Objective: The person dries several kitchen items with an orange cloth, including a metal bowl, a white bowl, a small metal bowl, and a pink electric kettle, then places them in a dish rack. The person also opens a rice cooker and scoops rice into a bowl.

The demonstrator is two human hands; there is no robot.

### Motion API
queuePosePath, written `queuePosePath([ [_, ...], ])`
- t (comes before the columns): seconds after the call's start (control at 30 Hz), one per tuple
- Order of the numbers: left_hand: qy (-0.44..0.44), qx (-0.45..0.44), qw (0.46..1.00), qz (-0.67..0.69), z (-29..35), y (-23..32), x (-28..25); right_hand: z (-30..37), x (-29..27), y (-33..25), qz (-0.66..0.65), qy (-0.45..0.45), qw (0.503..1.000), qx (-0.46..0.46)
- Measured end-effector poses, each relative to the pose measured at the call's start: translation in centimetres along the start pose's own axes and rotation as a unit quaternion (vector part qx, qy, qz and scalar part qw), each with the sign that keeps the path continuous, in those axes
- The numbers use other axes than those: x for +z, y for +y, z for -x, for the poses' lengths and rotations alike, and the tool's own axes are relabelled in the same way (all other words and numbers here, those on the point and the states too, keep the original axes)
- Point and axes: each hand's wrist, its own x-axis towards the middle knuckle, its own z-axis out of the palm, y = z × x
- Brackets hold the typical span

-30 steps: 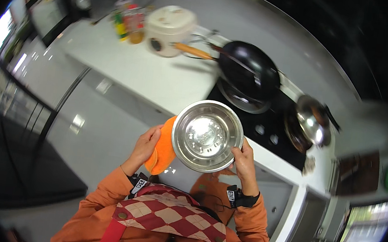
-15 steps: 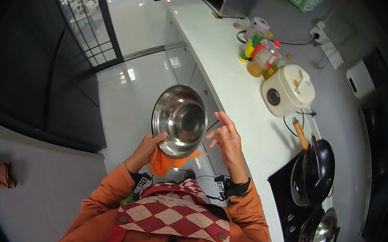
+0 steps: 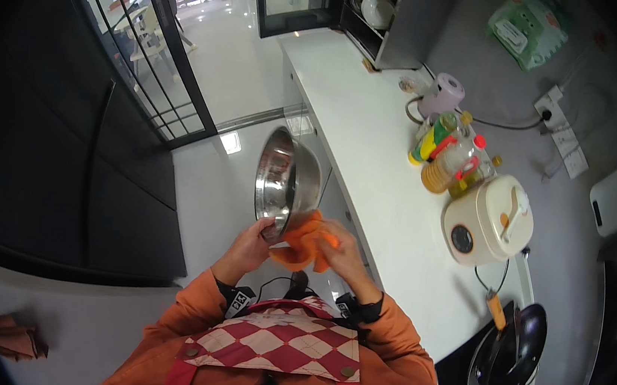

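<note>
A shiny steel basin (image 3: pixel 275 178) is tilted on its side in front of me, its opening turned to the left. My left hand (image 3: pixel 246 248) grips the basin by its lower rim, thumb on the inside. Just under the basin's outer wall, my right hand (image 3: pixel 345 255) is closed on an orange cloth (image 3: pixel 301 248). The cloth hangs bunched between both hands and lies close against the basin's lower side. Part of the right fingers is hidden in the cloth's folds.
Right of me runs a white counter (image 3: pixel 363 134) with a cream rice cooker (image 3: pixel 488 219), several bottles (image 3: pixel 451 162) and a lilac kettle (image 3: pixel 443 94). Dark pans (image 3: pixel 514 349) sit on the hob at lower right. Black cabinets (image 3: pixel 50 150) line the left, beside a barred glass door (image 3: pixel 165 50).
My right hand went from empty with spread fingers to holding the orange cloth. The basin has turned from facing up toward me onto its side. My view has shifted, showing more of the far room.
</note>
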Motion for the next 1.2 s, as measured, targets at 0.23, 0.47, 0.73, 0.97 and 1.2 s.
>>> queuePosePath([
  [0.23, 0.267, 0.194, 0.912, -0.243, -4.0, 7.5, -4.5, -10.0, -3.3, -2.0, -0.091, 0.11, 0.99, 0.008],
  [0.47, 0.275, 0.279, 0.796, -0.462, -10.5, 12.0, -5.4, -23.3, 9.6, 2.2, 0.272, 0.013, 0.956, -0.112],
  [0.73, 0.232, 0.376, 0.751, -0.491, -16.4, 27.1, -11.1, -36.1, 20.8, 3.6, -0.004, -0.185, 0.982, -0.032],
  [0.97, 0.132, 0.349, 0.682, -0.629, -19.4, 38.7, -13.3, -43.2, 21.3, 3.2, 0.44, -0.218, 0.87, 0.026],
  [1.2, 0.143, 0.251, 0.755, -0.59, -27.0, 39.8, -14.1, -50.3, 21.3, 5.7, 0.386, 0.083, 0.918, -0.05],
])
